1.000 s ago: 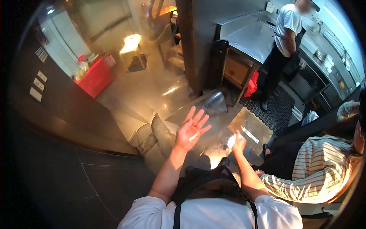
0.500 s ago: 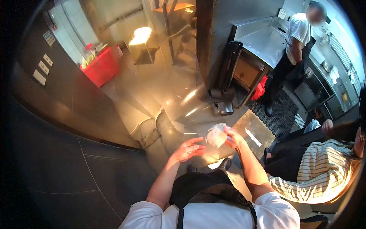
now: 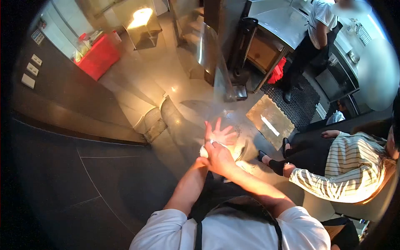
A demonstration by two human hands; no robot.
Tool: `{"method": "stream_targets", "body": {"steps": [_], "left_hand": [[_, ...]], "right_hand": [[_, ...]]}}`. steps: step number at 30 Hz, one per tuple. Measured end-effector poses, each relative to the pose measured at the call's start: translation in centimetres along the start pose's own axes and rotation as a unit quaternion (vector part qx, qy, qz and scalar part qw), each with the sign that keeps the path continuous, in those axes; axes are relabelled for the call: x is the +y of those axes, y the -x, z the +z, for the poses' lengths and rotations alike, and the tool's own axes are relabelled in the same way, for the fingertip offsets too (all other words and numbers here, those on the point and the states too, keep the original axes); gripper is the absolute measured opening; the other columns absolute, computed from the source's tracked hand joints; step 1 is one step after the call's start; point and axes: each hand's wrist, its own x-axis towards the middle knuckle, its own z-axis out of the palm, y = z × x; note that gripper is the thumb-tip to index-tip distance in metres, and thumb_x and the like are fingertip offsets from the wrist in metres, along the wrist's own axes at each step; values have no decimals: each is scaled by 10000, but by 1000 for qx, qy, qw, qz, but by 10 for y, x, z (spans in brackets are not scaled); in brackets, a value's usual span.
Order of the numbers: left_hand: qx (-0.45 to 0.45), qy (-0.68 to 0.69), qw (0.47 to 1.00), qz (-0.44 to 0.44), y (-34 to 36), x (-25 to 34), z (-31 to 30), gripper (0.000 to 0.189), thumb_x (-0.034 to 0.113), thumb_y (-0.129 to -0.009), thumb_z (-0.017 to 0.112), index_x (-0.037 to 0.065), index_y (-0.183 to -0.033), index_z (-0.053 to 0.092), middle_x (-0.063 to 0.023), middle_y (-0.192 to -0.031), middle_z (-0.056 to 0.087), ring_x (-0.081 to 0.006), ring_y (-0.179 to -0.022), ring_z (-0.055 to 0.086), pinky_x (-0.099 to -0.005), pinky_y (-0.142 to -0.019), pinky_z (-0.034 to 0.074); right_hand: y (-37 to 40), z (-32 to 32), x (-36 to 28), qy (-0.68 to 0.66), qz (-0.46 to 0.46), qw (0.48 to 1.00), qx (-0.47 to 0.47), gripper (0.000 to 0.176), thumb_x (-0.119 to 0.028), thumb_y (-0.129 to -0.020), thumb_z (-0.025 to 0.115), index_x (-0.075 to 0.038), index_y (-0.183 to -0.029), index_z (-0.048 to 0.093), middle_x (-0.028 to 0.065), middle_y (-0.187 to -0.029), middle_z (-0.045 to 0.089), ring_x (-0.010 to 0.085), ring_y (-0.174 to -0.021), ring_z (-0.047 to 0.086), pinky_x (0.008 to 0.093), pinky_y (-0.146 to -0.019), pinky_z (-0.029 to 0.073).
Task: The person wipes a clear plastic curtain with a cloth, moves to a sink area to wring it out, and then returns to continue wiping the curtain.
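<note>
White wad (image 3: 203, 151) bunched under the right hand (image 3: 220, 157) at the base of the left hand (image 3: 221, 135)

From the head camera, the white wad sits near the middle of the frame, at the left edge of where the two hands meet. Only a small part shows; whether it is cloth or paper, I cannot tell. The right hand is curled over it, clamped at the left wrist. The left hand has its fingers fanned apart and grips nothing visible.

Judging by its crumpled look, the wad should be light, soft and limp, with no stiffness to hold a shape; any dampness is not visible. Bunching it between fingers and palm seems a surer hold than pinching a loose edge, which could trail or slip.

Right of centre, a brown floor sheet (image 3: 257, 111) bears a white strip (image 3: 270, 126), beside a black perforated mat (image 3: 306, 109). A person in a striped shirt (image 3: 354, 171) is at lower right. Toward the top right, another person in a black apron (image 3: 310, 52) stands beside a steel counter (image 3: 278, 24).
</note>
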Motion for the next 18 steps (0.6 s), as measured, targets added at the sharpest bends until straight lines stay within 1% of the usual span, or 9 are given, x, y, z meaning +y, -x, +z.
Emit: {"method": "stream_targets", "body": {"steps": [3,8,9,10,12,14,15,16,18], "left_hand": [[-180,111,977,5,-22,-34,54,1010,935,-692,480,453,-1548,249,-234,-1625,127,-552,-1411,231,-795,-1016,260],[-177,75,981,-27,-45,-51,118,1078,958,-654,471,437,-1563,216,-246,-1628,126,-555,-1444,151,-781,-1071,193],[-146,59,987,-33,-39,-51,137,1087,961,-651,466,437,-1566,202,-244,-1629,135,-556,-1448,139,-780,-1076,180],[-110,43,992,-38,-30,-55,151,1096,964,-648,462,436,-1569,189,-243,-1629,143,-558,-1452,128,-780,-1081,167],[-190,38,980,-36,-22,-68,171,1080,943,-716,403,378,-1594,124,-252,-1619,173,-572,-1445,146,-778,-1084,154],[-181,108,978,-4,-19,-78,197,1055,931,-739,389,333,-1585,190,-278,-1607,181,-568,-1428,208,-786,-1067,180],[-198,95,976,12,-18,-80,206,1047,927,-745,386,314,-1578,224,-290,-1601,183,-566,-1419,237,-791,-1058,194],[-256,-12,966,25,-19,-74,213,1046,928,-741,391,300,-1567,258,-301,-1597,182,-565,-1410,261,-797,-1046,208],[-238,-52,968,59,-15,-59,226,1019,919,-748,402,346,-1573,231,-285,-1597,206,-583,-1419,209,-778,-1073,196]], "right_hand": [[28,1,9,-25,15,991,134,463,-360,-811,762,-15,-1065,586,247,-958,578,426,-919,583,505,-811,461],[83,-16,48,18,20,962,271,526,-362,-748,798,-40,-1105,583,195,-1026,539,388,-958,518,525,-840,389],[86,-27,55,54,14,964,258,504,-379,-772,761,-46,-1102,577,265,-1242,496,462,-1173,466,616,-973,340],[83,-39,68,86,-16,957,278,495,-377,-797,733,-46,-1136,585,284,-1349,431,489,-1276,387,639,-1044,273],[59,-58,89,106,-12,947,302,466,-322,-835,675,-27,-1190,607,290,-1500,348,554,-1431,210,684,-1142,147],[35,-101,62,55,37,923,378,496,-296,-875,616,-1,-1269,555,272,-1476,392,552,-1384,287,698,-1116,181],[35,-102,59,13,-5,947,322,592,-305,-882,614,-34,-1386,463,273,-1509,356,541,-1418,239,683,-1133,159],[45,-105,40,35,-59,948,310,596,-298,-874,612,-17,-1377,464,276,-1496,363,538,-1393,269,685,-1110,193],[63,-113,2,74,-169,941,285,604,-285,-857,608,18,-1359,464,282,-1470,378,531,-1343,330,689,-1064,261]]}}
